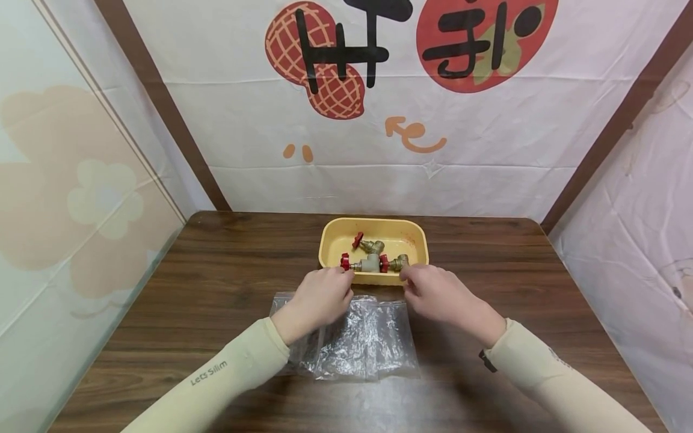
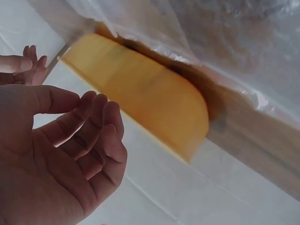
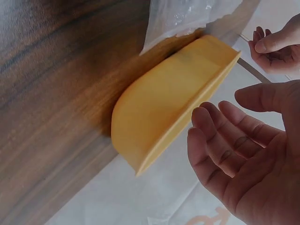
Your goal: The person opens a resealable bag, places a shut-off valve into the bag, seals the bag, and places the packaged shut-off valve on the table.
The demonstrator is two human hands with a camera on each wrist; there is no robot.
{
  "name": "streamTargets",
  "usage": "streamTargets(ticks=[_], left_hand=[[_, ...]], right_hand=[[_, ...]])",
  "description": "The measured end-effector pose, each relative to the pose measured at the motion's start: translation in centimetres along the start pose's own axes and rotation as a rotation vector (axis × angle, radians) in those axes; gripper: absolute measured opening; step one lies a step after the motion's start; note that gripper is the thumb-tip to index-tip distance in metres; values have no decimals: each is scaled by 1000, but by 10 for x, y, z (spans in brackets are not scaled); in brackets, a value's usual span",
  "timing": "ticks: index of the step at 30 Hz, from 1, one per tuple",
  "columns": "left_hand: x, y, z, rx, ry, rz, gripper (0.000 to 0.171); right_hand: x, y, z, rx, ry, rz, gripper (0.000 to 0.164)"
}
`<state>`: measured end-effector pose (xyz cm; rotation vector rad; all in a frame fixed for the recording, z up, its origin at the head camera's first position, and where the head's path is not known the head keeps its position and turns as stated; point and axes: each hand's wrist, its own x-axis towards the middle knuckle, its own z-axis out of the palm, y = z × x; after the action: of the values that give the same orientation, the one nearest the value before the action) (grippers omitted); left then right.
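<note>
Three valves with red handwheels lie in a yellow plastic tray [image 1: 373,222]: a brass valve [image 1: 373,246] towards the back, a grey-bodied valve [image 1: 370,263] in front, and another brass valve [image 1: 399,262] at right. My left hand [image 1: 323,294] hovers by the tray's front left corner, fingers loosely curled around nothing, as the left wrist view shows. At the front right corner is my right hand [image 1: 441,293]; in the right wrist view its relaxed fingers [image 3: 206,124] hold nothing. Whether either hand touches the rim is unclear. Clear plastic bags [image 1: 352,346] lie flat below the hands.
The brown wood-grain table [image 1: 227,282] has its far edge just behind the tray. A printed white cloth [image 1: 373,186] hangs behind it, and more cloth walls stand on the left and right sides.
</note>
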<state>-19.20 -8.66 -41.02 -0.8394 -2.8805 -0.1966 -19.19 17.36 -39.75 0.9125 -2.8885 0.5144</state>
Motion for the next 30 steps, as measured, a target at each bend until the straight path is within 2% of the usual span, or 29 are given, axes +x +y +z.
streamTargets(ticks=[5, 11, 17, 23, 30], left_hand=[[-2, 2, 7, -8, -23, -15, 9], [-3, 6, 12, -24, -50, -2, 9], [-2, 12, 22, -32, -62, 12, 11], [-1, 17, 31, -29, -78, 21, 21], [-2, 18, 33, -42, -151, -2, 29]], right_hand=[[-1, 1, 7, 1, -21, 6, 7], [-1, 3, 19, -9, -33, -3, 9], [-1, 1, 29, -6, -47, 0, 20], [1, 0, 39, -4, -89, -8, 16], [0, 4, 51, -63, -87, -22, 10]])
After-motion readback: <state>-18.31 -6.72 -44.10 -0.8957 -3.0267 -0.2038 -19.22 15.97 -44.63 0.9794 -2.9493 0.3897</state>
